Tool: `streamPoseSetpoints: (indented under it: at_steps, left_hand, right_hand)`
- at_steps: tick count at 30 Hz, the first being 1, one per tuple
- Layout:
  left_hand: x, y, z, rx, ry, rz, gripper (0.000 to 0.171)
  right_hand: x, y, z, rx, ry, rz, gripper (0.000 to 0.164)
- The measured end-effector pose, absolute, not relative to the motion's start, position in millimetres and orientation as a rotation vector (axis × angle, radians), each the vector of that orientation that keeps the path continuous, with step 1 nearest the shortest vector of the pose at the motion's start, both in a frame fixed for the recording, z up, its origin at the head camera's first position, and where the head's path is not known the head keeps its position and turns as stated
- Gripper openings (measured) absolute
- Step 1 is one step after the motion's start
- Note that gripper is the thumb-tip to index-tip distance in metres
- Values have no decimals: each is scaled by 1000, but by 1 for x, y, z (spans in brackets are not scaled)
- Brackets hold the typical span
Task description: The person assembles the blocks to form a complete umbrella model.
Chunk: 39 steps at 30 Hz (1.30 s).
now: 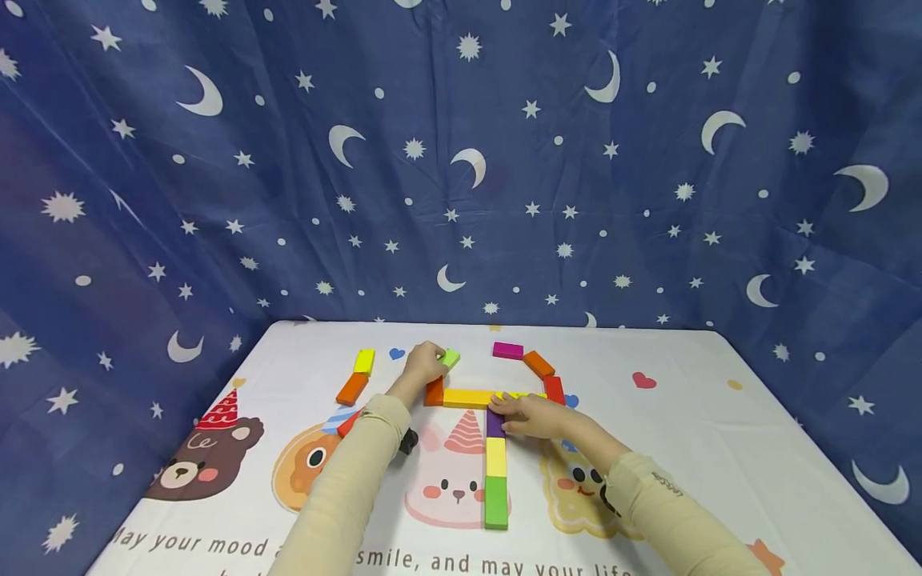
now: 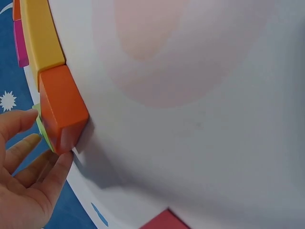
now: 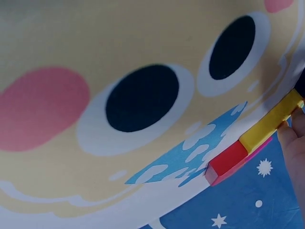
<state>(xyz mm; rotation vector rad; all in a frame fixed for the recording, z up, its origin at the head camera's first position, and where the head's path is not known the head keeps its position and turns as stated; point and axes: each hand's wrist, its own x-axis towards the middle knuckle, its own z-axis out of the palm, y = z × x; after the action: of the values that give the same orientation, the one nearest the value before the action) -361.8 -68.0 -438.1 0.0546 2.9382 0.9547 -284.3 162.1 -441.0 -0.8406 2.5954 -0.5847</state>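
Observation:
My left hand (image 1: 425, 364) holds a light green block (image 1: 450, 358) by its edges, at the far end of an orange block (image 1: 434, 392). In the left wrist view the fingertips sit around the green block (image 2: 44, 129), mostly hidden behind the orange block (image 2: 64, 107). My right hand (image 1: 536, 417) reaches over a row of yellow blocks (image 1: 467, 398), fingers fairly straight, touching near where the row meets a purple block (image 1: 495, 424). In the right wrist view its fingertips rest against the yellow block (image 3: 271, 121) beside a red one (image 3: 228, 160).
Below the purple block run a pale yellow block (image 1: 495, 458) and a green block (image 1: 496, 504). Red (image 1: 554, 390), orange (image 1: 538, 364) and magenta (image 1: 507, 350) blocks curve at the right. Yellow (image 1: 364, 362) and orange (image 1: 351, 389) blocks lie left. A dark object (image 1: 409, 442) shows beside my left sleeve.

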Motion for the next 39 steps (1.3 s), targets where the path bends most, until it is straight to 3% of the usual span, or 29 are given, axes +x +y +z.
streamPoseSetpoints:
  at_steps: [14, 39]
  left_hand:
    - [-349, -89, -427, 123, 2919, 1083, 39]
    - [-322, -192, -415, 137, 3086, 728, 40]
  right_hand:
    - [-283, 164, -438, -852, 2590, -580, 48]
    - [-284, 159, -437, -833, 2582, -592, 44]
